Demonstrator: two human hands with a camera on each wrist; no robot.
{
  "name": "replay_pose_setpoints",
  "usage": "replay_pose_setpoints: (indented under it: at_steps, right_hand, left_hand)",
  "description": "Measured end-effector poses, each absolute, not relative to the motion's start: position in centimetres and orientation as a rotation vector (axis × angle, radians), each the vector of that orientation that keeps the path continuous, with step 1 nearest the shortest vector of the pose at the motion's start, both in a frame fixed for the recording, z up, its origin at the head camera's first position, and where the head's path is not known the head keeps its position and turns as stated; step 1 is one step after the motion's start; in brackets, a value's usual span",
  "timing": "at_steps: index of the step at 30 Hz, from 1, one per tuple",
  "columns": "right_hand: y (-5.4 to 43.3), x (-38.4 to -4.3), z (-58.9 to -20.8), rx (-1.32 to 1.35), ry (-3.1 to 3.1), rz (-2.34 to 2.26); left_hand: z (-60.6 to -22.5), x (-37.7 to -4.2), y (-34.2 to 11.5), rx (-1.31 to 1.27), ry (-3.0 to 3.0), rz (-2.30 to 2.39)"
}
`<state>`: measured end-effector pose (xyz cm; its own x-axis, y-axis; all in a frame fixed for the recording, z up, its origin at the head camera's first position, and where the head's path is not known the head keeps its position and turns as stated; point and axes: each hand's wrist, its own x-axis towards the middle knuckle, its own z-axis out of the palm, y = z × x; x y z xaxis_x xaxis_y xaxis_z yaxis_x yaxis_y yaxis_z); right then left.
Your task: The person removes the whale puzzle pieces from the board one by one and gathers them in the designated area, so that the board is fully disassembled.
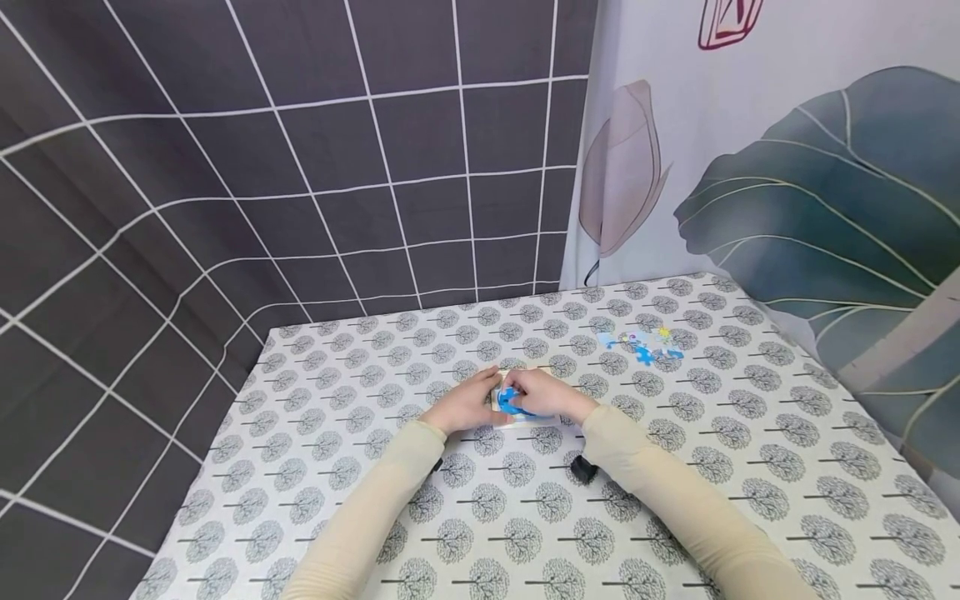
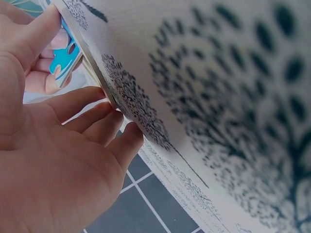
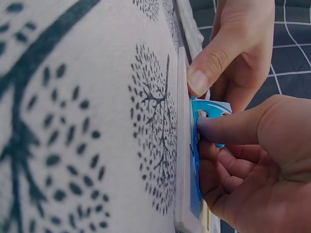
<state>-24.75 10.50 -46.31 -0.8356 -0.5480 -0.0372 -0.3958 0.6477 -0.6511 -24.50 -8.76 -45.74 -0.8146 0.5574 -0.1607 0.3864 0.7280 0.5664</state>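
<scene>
A thin, pale-edged puzzle board [image 3: 182, 141] lies flat on the table between my hands. My left hand [image 1: 468, 402] rests at the board's left end, its thumb [image 3: 200, 80] pressed on the edge and its fingers [image 2: 97, 116] fairly straight along the rim. My right hand [image 1: 543, 393] pinches a blue jigsaw piece [image 3: 217, 106] between thumb and fingers, tilted up off the board's face. In the left wrist view, this blue piece shows white markings and a rounded notch. More blue lies on the board under the right fingers, which hide most of its face.
Several loose jigsaw pieces [image 1: 643, 355], blue, pale and yellow, lie in a cluster on the tree-print tablecloth [image 1: 517, 533], beyond the right hand. A dark gridded curtain [image 1: 420, 150] hangs behind the table, a floral one [image 1: 810, 208] at the right.
</scene>
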Motion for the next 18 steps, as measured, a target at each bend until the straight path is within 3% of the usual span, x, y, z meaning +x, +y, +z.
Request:
replay_pose_setpoints:
  at_steps: [18]
  right_hand:
    - [11.19,-25.21,-47.12,-0.567,2.593,-1.232]
  left_hand:
    - [-45.86,-24.52,-8.66,0.751,2.629,0.76]
